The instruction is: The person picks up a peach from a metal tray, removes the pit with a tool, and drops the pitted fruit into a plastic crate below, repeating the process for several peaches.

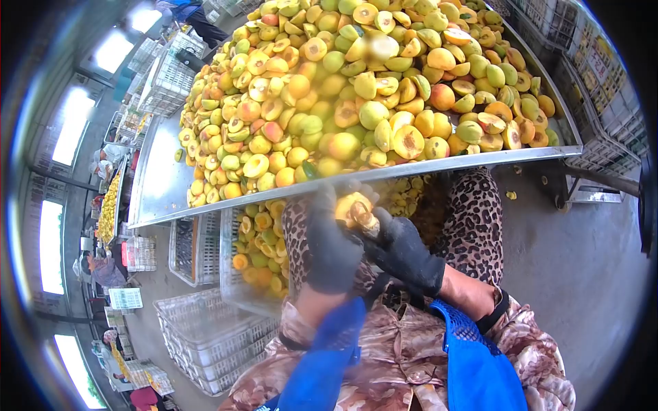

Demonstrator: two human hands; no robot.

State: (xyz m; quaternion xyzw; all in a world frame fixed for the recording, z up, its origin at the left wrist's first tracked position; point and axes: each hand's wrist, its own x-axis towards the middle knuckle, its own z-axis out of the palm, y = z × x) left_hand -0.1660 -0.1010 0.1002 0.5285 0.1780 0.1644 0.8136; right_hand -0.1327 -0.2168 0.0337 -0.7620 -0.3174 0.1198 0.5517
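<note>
A yellow peach (352,207), its cut flesh and brown middle showing, is held between my two hands just below the front edge of the metal table. My left hand (333,241), in a dark grey glove, is closed around the peach's left side and is partly blurred. Gloved the same way, my right hand (406,252) is closed at the peach's lower right edge. A small brownish piece shows by its fingertips; I cannot make out whether it is a stone or a tool. Heaped halved peaches (295,103) lie just beyond my hands.
The table's metal rim (384,171) runs in front of me. Under it, a crate (229,257) holds peach pieces, and more lie between my knees. Stacked white crates (212,335) stand at lower left. Other crates (603,103) line the right. People work at the far left.
</note>
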